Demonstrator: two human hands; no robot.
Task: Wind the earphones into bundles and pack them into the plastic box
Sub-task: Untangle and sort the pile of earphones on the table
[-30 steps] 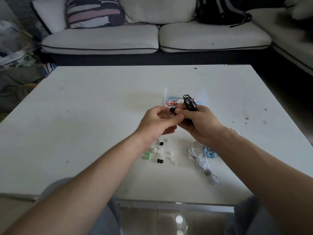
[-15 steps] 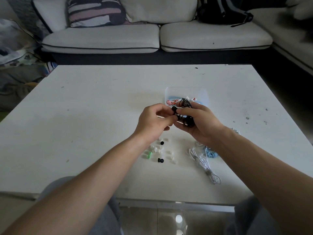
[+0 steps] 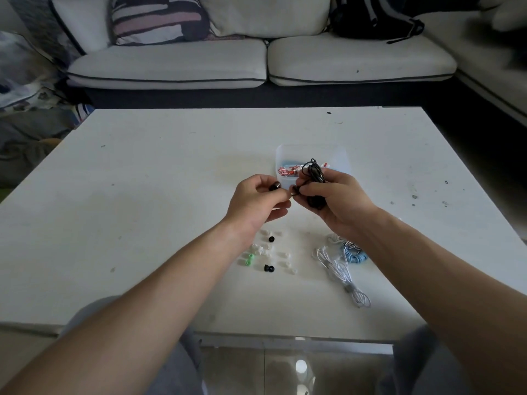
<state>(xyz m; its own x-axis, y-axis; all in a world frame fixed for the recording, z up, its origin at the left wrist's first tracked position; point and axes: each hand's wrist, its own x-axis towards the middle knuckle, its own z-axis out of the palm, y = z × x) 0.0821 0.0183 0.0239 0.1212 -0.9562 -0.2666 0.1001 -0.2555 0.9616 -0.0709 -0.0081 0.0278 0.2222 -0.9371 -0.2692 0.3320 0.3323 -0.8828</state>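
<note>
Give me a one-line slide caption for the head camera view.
Right hand grips a black earphone bundle while left hand pinches a black earpiece near the plastic box.

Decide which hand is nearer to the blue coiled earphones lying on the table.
Right. The right hand holds black earphones just beyond the blue coiled earphones; the left hand is farther off to their left.
</note>
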